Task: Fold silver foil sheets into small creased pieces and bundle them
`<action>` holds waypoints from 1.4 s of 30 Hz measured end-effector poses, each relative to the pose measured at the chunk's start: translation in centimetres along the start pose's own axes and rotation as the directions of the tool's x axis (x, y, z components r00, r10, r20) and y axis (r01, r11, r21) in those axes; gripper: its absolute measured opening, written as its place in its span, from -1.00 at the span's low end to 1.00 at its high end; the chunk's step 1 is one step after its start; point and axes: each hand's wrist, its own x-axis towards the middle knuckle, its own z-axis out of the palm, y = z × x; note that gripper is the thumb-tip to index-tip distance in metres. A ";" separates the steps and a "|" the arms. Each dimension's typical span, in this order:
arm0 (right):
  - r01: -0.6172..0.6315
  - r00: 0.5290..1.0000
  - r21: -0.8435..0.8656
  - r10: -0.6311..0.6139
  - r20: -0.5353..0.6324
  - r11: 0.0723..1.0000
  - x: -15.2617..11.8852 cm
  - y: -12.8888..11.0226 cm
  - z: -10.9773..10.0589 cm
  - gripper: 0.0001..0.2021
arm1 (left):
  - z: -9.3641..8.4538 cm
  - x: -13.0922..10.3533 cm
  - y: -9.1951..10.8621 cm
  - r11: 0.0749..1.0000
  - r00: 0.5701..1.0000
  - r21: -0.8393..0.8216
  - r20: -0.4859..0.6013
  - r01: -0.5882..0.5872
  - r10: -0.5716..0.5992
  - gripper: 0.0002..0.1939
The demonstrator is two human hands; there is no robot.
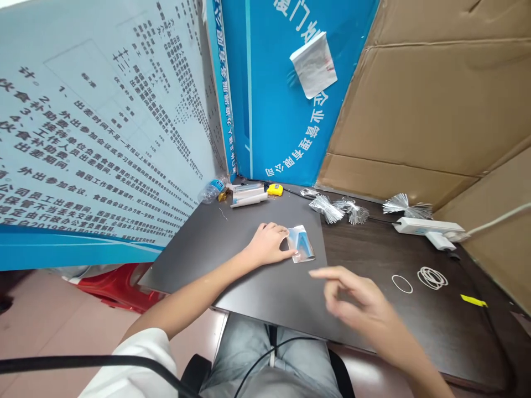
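On worktop (244,237), clock from wearer's seat: 1 shiny pkt (301,244), 12 o'c. 1 clear plastic btl (212,189), 11 o'c. 1 yellow case (275,190), 12 o'c. 3 silver wire bundles (326,208): 2 @ 1 o'c, 1 betw. 1 & 2. 1 white pwr strip (429,226), 2 o'c. 1 single white loop (402,284) + 1 overlapping loop pile (432,278) (several, exact no. unclear), both 2 o'c. 1 yellow tab (473,300), approx 3 o'c.

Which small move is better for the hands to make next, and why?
Probably bring the right hand down to the right edge of the shiny sheet and steady it there. The left hand is at the sheet's left side, while the right edge is untouched. The right hand seems to hold nothing and is close by.
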 end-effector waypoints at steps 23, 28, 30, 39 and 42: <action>0.174 0.985 -0.568 -0.150 0.090 0.804 3.4 7.1 5.5 -0.56 | -0.2 -0.3 0.8 0.997 0.996 -0.018 0.050 0.069 -0.068 -0.26; 0.172 0.985 -0.568 -0.154 0.081 0.805 3.3 7.3 5.6 -0.55 | -0.5 -0.1 0.7 0.996 0.994 -0.034 0.083 0.081 -0.078 -0.23; 0.170 0.985 -0.569 -0.155 0.076 0.805 3.3 7.3 5.6 -0.56 | -0.6 -0.1 0.7 0.996 0.993 -0.036 0.090 0.082 -0.079 -0.25; 0.179 0.982 -0.558 -0.178 0.056 0.810 3.4 6.8 5.4 -0.60 | -0.3 -0.3 0.7 0.997 0.993 -0.027 0.085 0.078 -0.076 -0.18; 0.217 0.976 -0.550 -0.199 0.094 0.807 3.5 6.7 5.3 -0.61 | -0.4 -0.3 0.7 0.996 0.992 -0.031 0.094 0.086 -0.083 -0.18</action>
